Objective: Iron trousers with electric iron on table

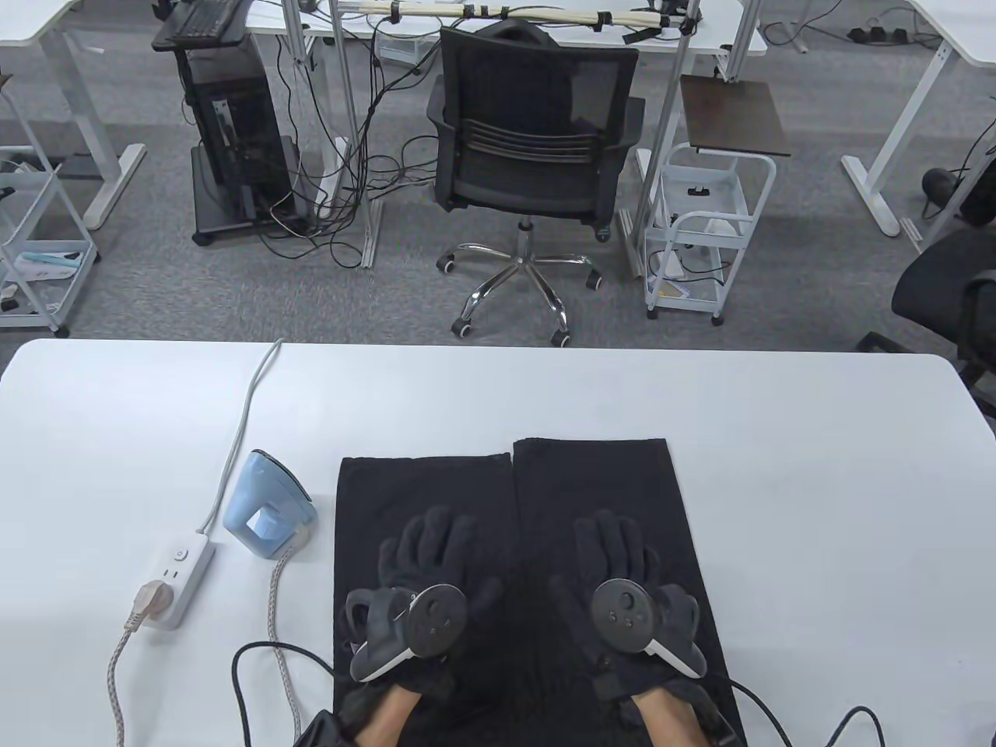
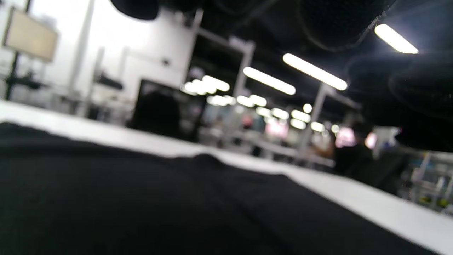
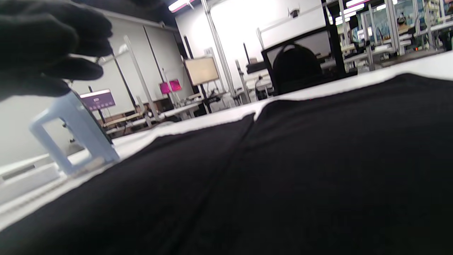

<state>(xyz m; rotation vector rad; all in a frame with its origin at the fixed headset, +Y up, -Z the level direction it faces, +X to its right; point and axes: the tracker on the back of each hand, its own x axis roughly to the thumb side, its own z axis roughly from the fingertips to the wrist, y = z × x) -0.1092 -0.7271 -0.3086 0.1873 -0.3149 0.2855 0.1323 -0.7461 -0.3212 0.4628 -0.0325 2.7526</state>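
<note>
On trousers (image 1: 591,482) | left hand (image 1: 428,556) flat, released | right hand (image 1: 615,556) flat, released

You've got one pair of black fabric trousers (image 1: 529,506), one pale blue electric iron (image 1: 267,506), one white power strip (image 1: 180,576), two black-gloved hands, all on one white surface (image 1: 817,482).

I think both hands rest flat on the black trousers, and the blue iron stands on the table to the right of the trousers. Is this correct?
Not quite. The iron stands to the left of the trousers, near the power strip, as the table view shows. The rest holds: the left hand and the right hand both rest flat on the trousers.
</note>
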